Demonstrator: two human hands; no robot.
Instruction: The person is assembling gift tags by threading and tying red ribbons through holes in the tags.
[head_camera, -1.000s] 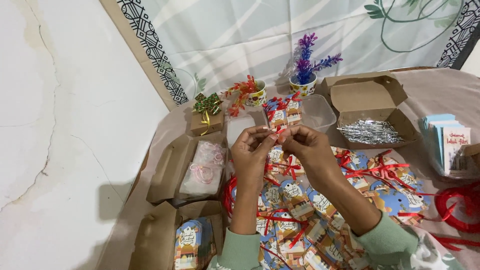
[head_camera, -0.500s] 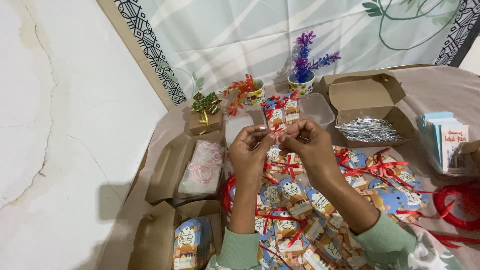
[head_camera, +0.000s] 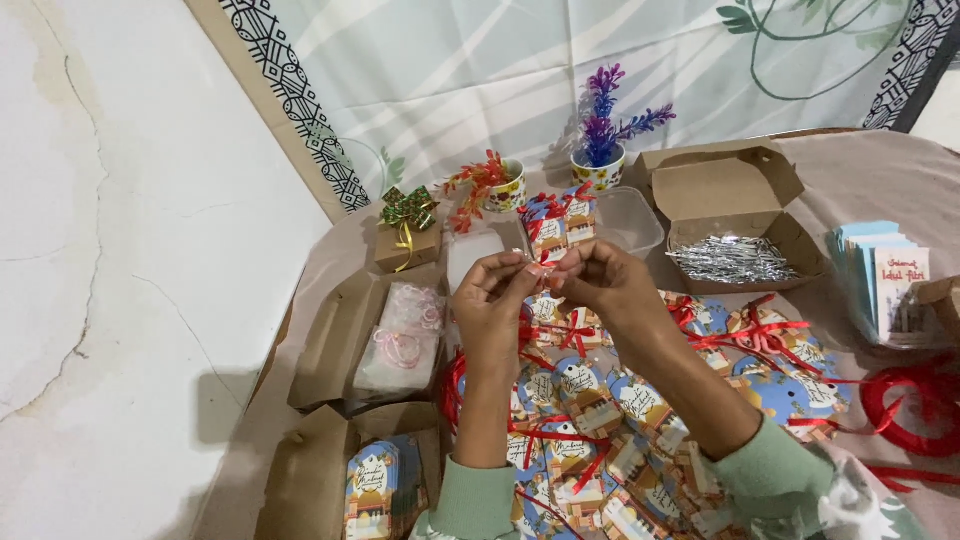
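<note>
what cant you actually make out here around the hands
- Head view: the small red ribbon piece pinched between the left hand and the right hand; fingertips cover most of it, so its shape is unclear.
- Head view: the printed paper gift tags partly lie under both forearms.
- Head view: the coil of red ribbon is cut by the right edge.
- Head view: the thin silver pieces in the open brown cardboard box are too small to identify.
</note>
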